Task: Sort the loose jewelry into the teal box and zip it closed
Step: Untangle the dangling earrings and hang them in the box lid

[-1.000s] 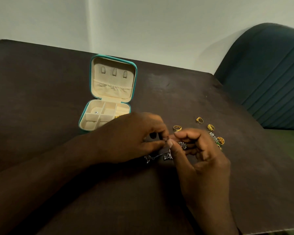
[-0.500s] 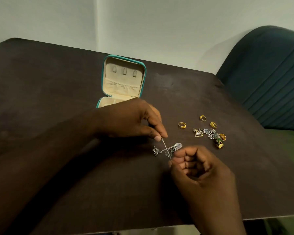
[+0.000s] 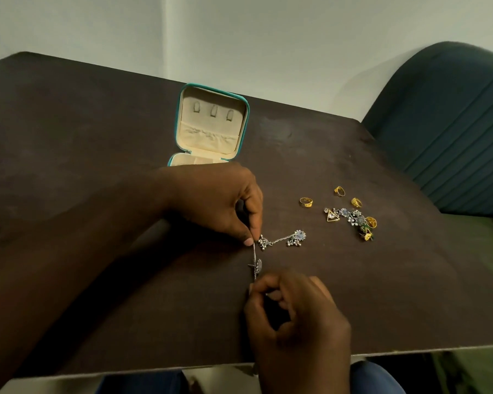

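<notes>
Domestic room, likely home dining or sitting corner. Dark brown wood-look worktop [image 3: 97,137] set close to plain pale painted wall [image 3: 268,38]. Padded dark-teal chair [image 3: 453,132] with ribbed stitched back at right side. Personal belongings on show: small teal box [image 3: 211,129] with cream lining, loose jewelry [image 3: 350,217] scattered nearby.

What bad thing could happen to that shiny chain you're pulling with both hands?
The silver chain is stretched between the left hand and right hand; a harder tug might snap it. It could also snag the charm piece lying beside it. Dropped, it might slide off the table.
</notes>
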